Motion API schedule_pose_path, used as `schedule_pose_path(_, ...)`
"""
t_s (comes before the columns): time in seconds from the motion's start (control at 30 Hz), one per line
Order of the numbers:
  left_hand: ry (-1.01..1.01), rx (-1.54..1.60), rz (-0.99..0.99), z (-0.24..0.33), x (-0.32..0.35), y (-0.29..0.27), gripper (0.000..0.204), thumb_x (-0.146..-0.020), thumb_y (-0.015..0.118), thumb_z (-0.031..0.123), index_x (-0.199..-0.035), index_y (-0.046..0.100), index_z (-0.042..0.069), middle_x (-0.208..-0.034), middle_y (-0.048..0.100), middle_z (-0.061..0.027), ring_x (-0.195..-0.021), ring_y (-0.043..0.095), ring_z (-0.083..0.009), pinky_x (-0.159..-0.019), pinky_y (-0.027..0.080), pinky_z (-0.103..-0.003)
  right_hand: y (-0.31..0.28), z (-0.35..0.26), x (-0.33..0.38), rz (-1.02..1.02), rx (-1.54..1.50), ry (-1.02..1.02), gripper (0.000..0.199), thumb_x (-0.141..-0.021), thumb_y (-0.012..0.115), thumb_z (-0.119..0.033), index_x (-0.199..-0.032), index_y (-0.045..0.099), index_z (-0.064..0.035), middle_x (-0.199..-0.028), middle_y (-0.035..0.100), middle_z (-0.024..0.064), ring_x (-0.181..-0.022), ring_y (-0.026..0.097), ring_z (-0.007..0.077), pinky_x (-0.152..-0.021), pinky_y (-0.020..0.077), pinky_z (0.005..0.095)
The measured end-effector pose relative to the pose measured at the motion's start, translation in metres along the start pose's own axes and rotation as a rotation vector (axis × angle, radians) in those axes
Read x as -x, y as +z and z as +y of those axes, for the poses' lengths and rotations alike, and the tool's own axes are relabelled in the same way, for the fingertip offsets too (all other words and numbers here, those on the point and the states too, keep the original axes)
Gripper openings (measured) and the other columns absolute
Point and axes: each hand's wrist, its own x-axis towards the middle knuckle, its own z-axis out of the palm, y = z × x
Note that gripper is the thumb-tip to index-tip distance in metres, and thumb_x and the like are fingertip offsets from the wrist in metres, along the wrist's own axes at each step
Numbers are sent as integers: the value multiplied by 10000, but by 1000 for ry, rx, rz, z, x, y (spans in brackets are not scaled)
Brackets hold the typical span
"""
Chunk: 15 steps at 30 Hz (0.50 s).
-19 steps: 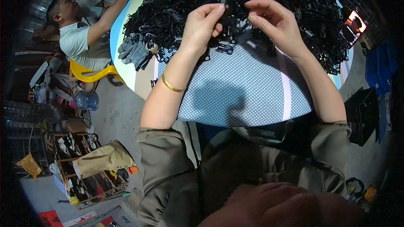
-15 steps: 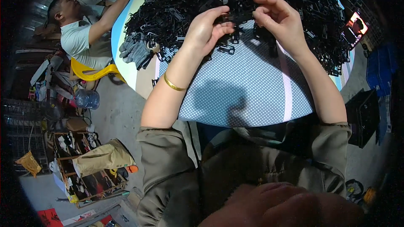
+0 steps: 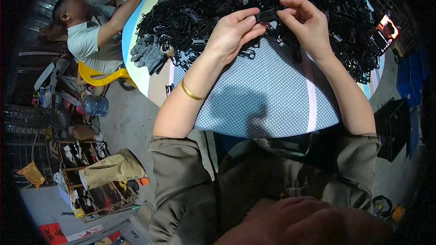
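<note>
A large heap of small black plastic parts [image 3: 200,22], many shaped like little frames, covers the far part of the round table. At its near edge my left hand [image 3: 231,34] is closed, thumb and fingers pinched toward the right. Facing it, my right hand [image 3: 306,25] is closed in a pinch, its fingertips pointing left. A small black part [image 3: 268,17] seems to bridge the narrow gap between the fingertips. It blends with the dark heap behind, so its outline is hard to make out.
A dotted cloth [image 3: 259,104] covers the near tabletop. Grey gloves [image 3: 147,54] lie at the heap's left edge. A person [image 3: 86,41] sits at the left, one arm reaching to the table. A lit phone [image 3: 385,34] stands at the right edge; a wooden rack [image 3: 97,204] is lower left.
My left hand has shifted slightly right and its fingers have drawn closer together. The gap between my hands has narrowed. My right hand has hardly moved.
</note>
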Motion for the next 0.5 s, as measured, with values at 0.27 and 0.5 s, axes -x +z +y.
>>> schedule_pose_path(0.27, -33, -63, 35, 2, 2, 4, 336, -909, 366, 75, -1183, 376, -119, -1011, 550, -206, -893, 598, -225, -790, 516, -253, -2, 1, -1, 19, 64, -24, 263, -777, 611, -62, -1032, 566, -11, -808, 602, 7, -753, 559, 50, -705, 445, 185)
schedule_pose_path(0.5, -11, -101, 15, -4, 1, 4, 332, -907, 367, 74, -1179, 383, -115, -1014, 552, -205, -894, 596, -230, -792, 511, -258, 2, 5, -1, -72, -16, 70, 267, -759, 614, -61, -1016, 568, -3, -751, 598, 1, -696, 547, 48, -661, 447, 186)
